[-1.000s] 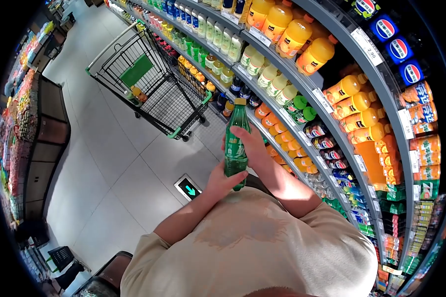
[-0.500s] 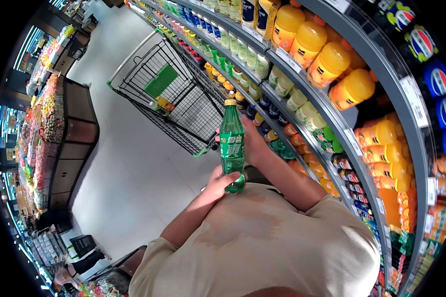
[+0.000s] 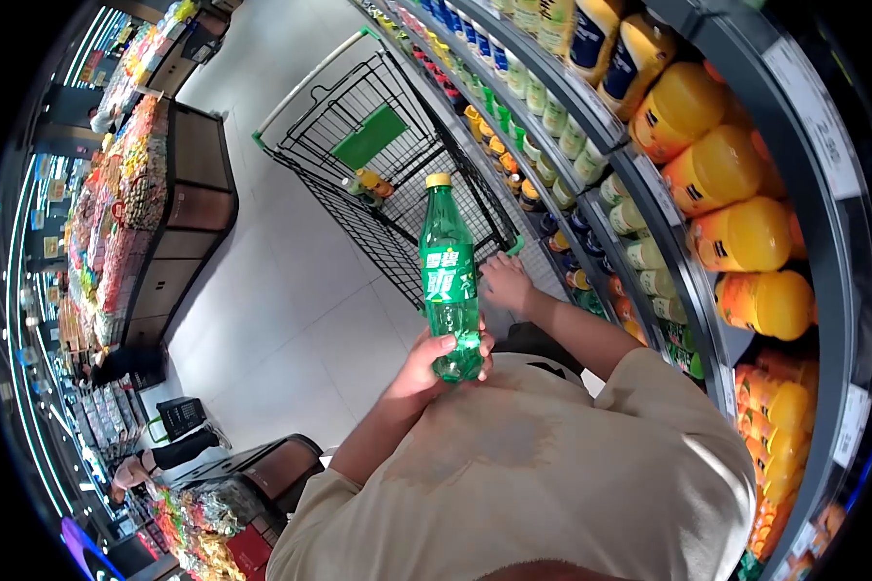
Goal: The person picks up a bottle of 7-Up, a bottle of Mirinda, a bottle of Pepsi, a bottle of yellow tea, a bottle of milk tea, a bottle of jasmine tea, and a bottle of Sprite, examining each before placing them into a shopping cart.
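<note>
My left hand [image 3: 421, 363] is wrapped round the base of a green plastic soda bottle [image 3: 448, 276] with a yellow cap. The bottle stands upright in front of my chest, its green label with white characters facing me. Just right of the bottle, my right hand [image 3: 506, 282] is held apart from it, fingers spread and nothing in them. Behind both hands is a shopping cart [image 3: 300, 160] of dark wire with a green panel. Two bottles lie in it, one with an orange-yellow look [image 3: 374, 183] and one pale [image 3: 358, 191].
Shelves [image 3: 683, 203] packed with drinks run along my right, with large orange juice bottles [image 3: 736, 237] close by. To the left stands a display counter [image 3: 196, 198] heaped with packaged goods. A person [image 3: 150, 465] is at the lower left, near a black basket [image 3: 180, 416]. Pale tiled floor [image 3: 262, 290] lies between.
My right hand has let go of the bottle and moved off to its right. The bottle has turned, showing another side of its label. The view has swung, shifting the cart rightward.
</note>
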`<state>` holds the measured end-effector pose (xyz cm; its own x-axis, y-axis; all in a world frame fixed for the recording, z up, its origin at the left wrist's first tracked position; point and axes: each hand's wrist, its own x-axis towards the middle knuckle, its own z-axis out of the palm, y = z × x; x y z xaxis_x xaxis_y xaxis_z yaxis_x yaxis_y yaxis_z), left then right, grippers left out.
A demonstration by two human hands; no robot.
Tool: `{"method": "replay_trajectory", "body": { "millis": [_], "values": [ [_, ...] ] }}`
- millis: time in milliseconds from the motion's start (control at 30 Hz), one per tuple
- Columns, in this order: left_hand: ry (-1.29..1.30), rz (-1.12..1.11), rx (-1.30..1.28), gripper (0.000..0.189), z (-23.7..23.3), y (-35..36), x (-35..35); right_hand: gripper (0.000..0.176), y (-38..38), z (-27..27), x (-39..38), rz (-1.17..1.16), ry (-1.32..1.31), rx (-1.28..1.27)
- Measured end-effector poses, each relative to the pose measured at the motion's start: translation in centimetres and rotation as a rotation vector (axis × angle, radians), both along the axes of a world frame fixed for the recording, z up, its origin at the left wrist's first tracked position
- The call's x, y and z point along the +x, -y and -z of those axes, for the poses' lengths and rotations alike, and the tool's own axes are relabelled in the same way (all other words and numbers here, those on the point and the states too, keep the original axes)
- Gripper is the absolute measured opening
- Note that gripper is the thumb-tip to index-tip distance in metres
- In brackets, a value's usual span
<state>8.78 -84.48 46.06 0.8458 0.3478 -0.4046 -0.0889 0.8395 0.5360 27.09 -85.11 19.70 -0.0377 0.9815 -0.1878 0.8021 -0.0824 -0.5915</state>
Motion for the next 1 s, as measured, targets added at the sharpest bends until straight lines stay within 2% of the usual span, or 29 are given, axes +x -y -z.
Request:
{"method": "replay_trajectory", "body": {
  "millis": [67, 200, 267, 333, 400, 533, 600, 667, 733, 800, 833, 1000],
  "values": [
    [-0.011, -0.039, 0.002, 0.062, 0.2, -1.4, -0.4, 0.055, -1.3, 0.8, -0.8, -0.125, 0.187, -0.144],
    [0.072, -0.077, -0.022, 0.056, 1.1, -4.8, -1.5, 0.054, -2.4, 4.3, 0.0, -0.198, 0.228, -0.140],
    [0.073, -0.068, -0.017, 0.056, 1.4, -7.0, -1.9, 0.055, -2.2, 6.8, 0.9, -0.192, 0.254, -0.030],
    [-0.023, -0.043, 0.121, 0.057, 1.7, -9.4, -2.5, 0.051, -2.4, 5.9, 0.8, -0.153, 0.236, -0.020],
    [0.007, -0.009, 0.134, 0.056, 2.2, -12.0, -3.2, 0.041, -2.8, 5.4, 0.3, -0.149, 0.273, -0.079],
    [0.003, 0.112, 0.149, 0.056, 2.5, -17.6, -5.5, 0.037, -4.2, 4.9, -1.3, -0.092, 0.375, -0.280],
    [0.032, 0.147, 0.125, 0.056, 2.7, -20.1, -6.4, 0.038, -5.0, 3.7, -3.3, -0.016, 0.527, -0.435],
    [0.078, 0.186, 0.071, 0.056, 2.8, -22.3, -7.5, 0.041, -5.5, 2.9, -4.7, 0.020, 0.535, -0.529],
    [0.100, 0.233, 0.084, 0.055, 3.2, -24.1, -8.5, 0.044, -5.6, 2.9, -6.6, 0.209, 0.478, -0.551],
    [0.098, 0.269, 0.098, 0.054, 3.5, -25.3, -9.1, 0.048, -5.7, 2.6, -8.3, 0.258, 0.423, -0.591],
    [0.149, 0.275, 0.028, 0.047, 3.4, -25.8, -9.4, 0.050, -5.6, 2.4, -9.2, 0.284, 0.447, -0.588],
    [0.219, 0.393, -0.004, 0.048, 5.1, -27.7, -9.9, 0.060, -5.9, 1.3, -12.0, 0.384, 0.416, -0.698]
  ]
}}
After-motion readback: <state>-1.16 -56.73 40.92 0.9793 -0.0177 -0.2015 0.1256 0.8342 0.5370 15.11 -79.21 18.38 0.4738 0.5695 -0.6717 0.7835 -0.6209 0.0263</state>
